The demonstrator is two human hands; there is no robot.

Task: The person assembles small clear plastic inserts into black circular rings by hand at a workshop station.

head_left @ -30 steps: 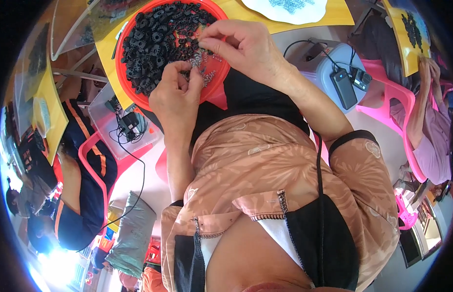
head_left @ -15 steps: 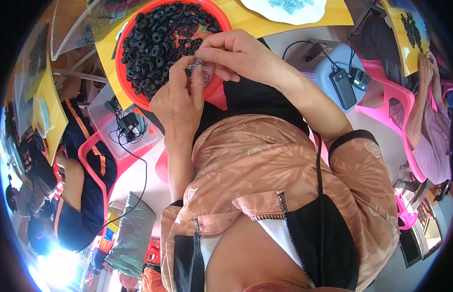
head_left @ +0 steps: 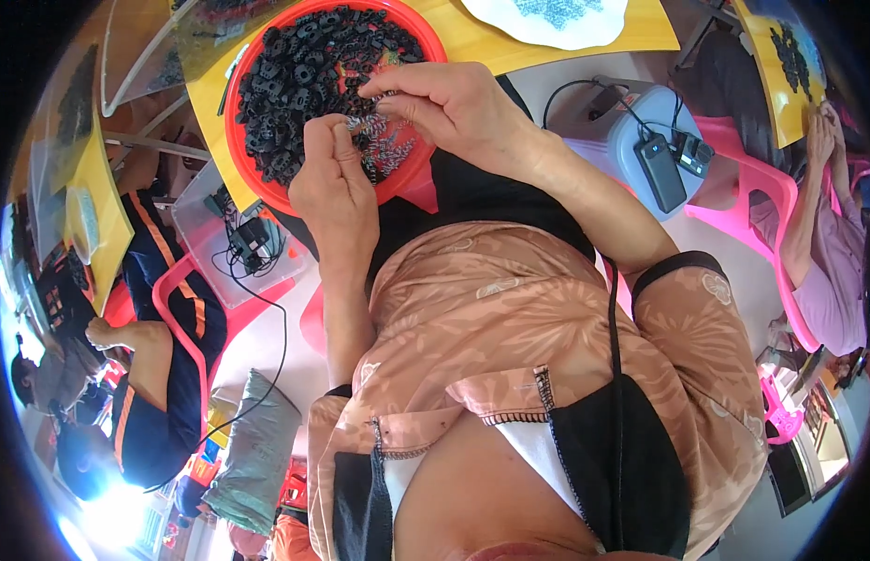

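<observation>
A red basin (head_left: 439, 42) holds a heap of small black plastic pieces (head_left: 283, 103). Small silvery metal pieces (head_left: 390, 154) lie in its near right part. My left hand (head_left: 340, 192) is over the basin's near rim with thumb and forefinger pressed together. What they pinch, if anything, is too small to make out. Over the basin's right side, my right hand (head_left: 468, 107) has thumb and fingers drawn together around a small dark bit that I cannot name. The fingertips of both hands are a short way apart, above the metal pieces.
The basin rests on a yellow table (head_left: 631, 28) beside a white plate (head_left: 482, 11) of pale blue bits. A light-blue stool (head_left: 631, 159) carries a black power bank (head_left: 659, 168) and cables. People sit on pink chairs (head_left: 781, 206) at both sides.
My hands have drawn apart from each other. My left hand has lowered slightly and moved left, so more of the metal pieces show between them.
</observation>
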